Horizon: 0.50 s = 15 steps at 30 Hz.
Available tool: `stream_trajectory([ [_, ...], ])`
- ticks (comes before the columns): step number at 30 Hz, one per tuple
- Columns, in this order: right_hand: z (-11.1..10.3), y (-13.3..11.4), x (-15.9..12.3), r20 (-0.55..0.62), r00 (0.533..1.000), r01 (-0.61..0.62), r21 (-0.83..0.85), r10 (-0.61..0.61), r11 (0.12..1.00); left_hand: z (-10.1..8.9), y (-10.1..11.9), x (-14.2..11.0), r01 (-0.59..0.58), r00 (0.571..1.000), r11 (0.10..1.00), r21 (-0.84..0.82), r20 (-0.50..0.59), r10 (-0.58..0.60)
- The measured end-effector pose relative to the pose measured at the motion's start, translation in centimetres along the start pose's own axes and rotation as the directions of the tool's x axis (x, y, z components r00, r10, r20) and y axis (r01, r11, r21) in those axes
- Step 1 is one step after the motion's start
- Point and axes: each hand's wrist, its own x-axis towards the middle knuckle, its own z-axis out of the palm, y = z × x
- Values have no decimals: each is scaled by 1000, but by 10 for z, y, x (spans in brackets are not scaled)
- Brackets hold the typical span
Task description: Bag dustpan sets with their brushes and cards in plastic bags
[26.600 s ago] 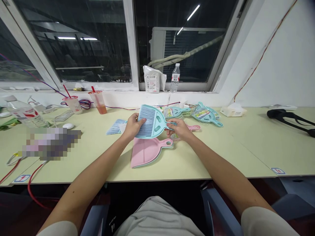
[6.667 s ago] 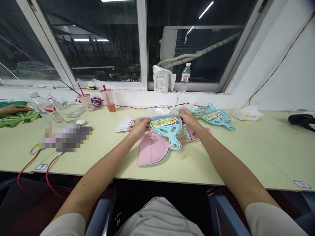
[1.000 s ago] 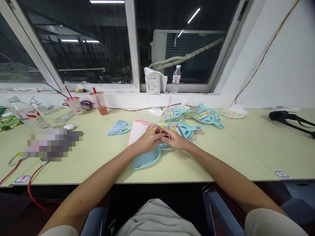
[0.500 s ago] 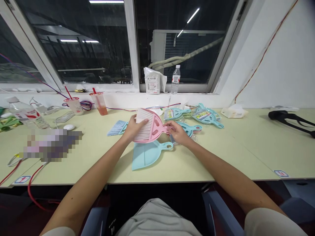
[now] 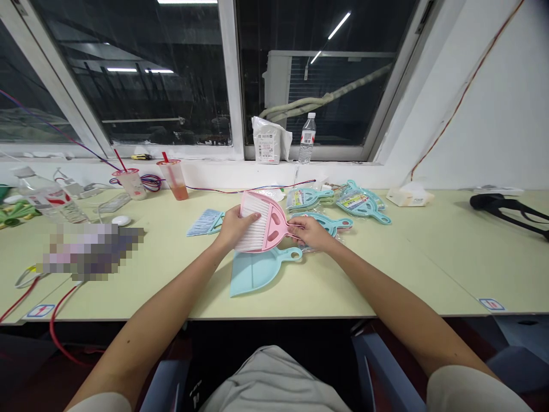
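Observation:
Both hands hold a small pink brush point(image 5: 262, 226) with white bristles just above the table. My left hand point(image 5: 234, 228) is closed on its bristle end, and my right hand point(image 5: 309, 232) is closed on its handle. Under the brush a light blue dustpan point(image 5: 253, 272) lies flat on the pale green table point(image 5: 386, 269). A loose blue brush point(image 5: 206, 222) lies to the left of my left hand. A packaged blue set point(image 5: 333, 224) rests right behind my right hand.
More bagged blue sets point(image 5: 360, 201) lie at the back right, near a tissue pack point(image 5: 407, 194). Two drink cups point(image 5: 174, 177) with straws, a water bottle point(image 5: 45, 200), a mouse point(image 5: 120, 220) and red cables point(image 5: 55, 320) are at left. A black object point(image 5: 506, 207) lies far right.
A second ago both hands were pressed together low over the dustpan. They have since lifted the pink brush off it; in the last half second the brush sank slightly.

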Motion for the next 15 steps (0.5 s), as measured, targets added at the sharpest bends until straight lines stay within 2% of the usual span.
stream_trajectory([
  [3,1,0,0,-41,998,44,-56,-46,997,0,1,0,-12,1000,1000,9,-8,12],
  [6,1,-2,-3,-24,997,63,-146,-67,987,-1,0,0,-18,1000,999,29,-13,18],
  [10,-2,-8,-5,55,998,8,-159,1,987,0,-2,1,2,1000,997,82,-29,0],
  [13,-3,-9,-5,105,990,-83,-126,97,989,1,-3,0,-4,999,994,111,-31,7],
  [15,-3,-8,-3,109,987,-110,-86,119,990,2,-2,0,-18,999,994,108,-26,21],
])
